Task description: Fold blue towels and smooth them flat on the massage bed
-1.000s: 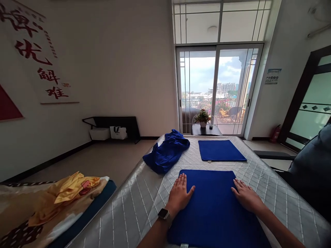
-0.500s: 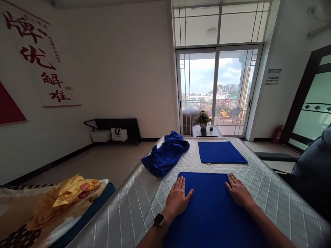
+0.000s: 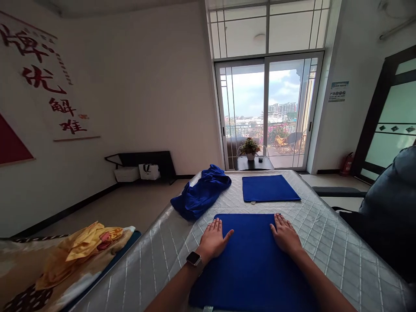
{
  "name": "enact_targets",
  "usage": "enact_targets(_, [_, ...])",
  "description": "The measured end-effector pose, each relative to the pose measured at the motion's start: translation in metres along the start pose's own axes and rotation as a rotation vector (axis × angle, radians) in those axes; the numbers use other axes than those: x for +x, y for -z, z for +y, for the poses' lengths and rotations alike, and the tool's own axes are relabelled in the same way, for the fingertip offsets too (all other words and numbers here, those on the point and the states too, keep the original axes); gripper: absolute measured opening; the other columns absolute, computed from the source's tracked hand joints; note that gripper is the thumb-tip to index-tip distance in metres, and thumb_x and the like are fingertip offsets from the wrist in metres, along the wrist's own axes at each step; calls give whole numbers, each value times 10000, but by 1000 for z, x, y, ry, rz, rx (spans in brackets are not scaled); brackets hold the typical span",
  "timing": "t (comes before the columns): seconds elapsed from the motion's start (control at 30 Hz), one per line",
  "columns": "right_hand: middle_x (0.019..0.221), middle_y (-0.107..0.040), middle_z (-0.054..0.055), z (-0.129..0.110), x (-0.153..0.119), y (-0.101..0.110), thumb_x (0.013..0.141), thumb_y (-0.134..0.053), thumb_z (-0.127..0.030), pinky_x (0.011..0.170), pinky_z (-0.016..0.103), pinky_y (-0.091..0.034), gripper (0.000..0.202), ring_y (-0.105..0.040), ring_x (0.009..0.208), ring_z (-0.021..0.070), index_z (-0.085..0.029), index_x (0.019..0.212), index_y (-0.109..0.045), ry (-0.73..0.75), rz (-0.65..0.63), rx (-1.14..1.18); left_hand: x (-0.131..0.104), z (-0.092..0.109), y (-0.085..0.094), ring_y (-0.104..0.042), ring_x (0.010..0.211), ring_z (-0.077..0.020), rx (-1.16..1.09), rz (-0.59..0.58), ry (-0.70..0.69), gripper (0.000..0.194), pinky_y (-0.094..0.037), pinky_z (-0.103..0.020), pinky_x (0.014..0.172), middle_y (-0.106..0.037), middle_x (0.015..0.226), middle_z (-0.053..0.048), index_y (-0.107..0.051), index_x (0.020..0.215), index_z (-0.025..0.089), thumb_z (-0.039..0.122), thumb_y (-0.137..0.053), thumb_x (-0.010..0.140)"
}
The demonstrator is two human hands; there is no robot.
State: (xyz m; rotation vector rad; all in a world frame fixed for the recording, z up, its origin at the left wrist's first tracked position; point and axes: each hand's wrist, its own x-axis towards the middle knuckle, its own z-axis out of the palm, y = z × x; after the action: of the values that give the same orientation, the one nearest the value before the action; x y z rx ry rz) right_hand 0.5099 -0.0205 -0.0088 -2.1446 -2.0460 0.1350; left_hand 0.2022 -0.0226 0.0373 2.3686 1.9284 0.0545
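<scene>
A flat blue cloth cover lies in front of me on the silver quilted surface. My left hand rests flat on its left edge, fingers pointing away from me. On the far right corner lies my right hand, palm down with the thumb apart. Neither hand grasps anything. Beyond them is a second flat blue cover, with a small pale tag at its near edge. A crumpled heap of blue cloth sits to the left of it.
Yellow and tan cloths are piled at the lower left. A flowerpot stands on a small dark table by the sliding door. At the right are a dark padded chair and a fire extinguisher.
The camera view has shifted, so the scene sits slightly further left, and more of the near cover's front edge shows. Both hands stay flat on the cover.
</scene>
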Motion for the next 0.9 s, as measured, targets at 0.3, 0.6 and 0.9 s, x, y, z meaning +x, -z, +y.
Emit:
enact_targets(0.3, [1683,-210,96,3,0,-3,1024,-200,-409,1257,392,-130,679,-166,1557,209,-56,1604,-228,22,-9,-37,34,133,-19,-268,1540,-255,-177,136,-387,789,-214,-447,1264,-352,1641,-142,-391,1564,112,626,-111,1035])
enact_targets(0.6, [1679,-229,97,7,2,-8,1021,-207,-405,1257,398,-144,676,-170,1556,210,-63,1602,-244,37,3,-59,48,143,-44,-243,1548,-238,-227,113,-357,801,-182,-457,1274,-335,1649,-132,-374,1572,115,629,-79,1033])
enact_targets(0.9, [1686,-209,80,7,3,-7,1019,-195,-455,1263,395,-119,701,-164,1557,203,-79,1609,-226,11,9,-15,41,16,-21,-268,1538,-263,-62,146,-74,746,-223,-481,1256,-342,1645,-129,-373,1576,141,613,-137,1049])
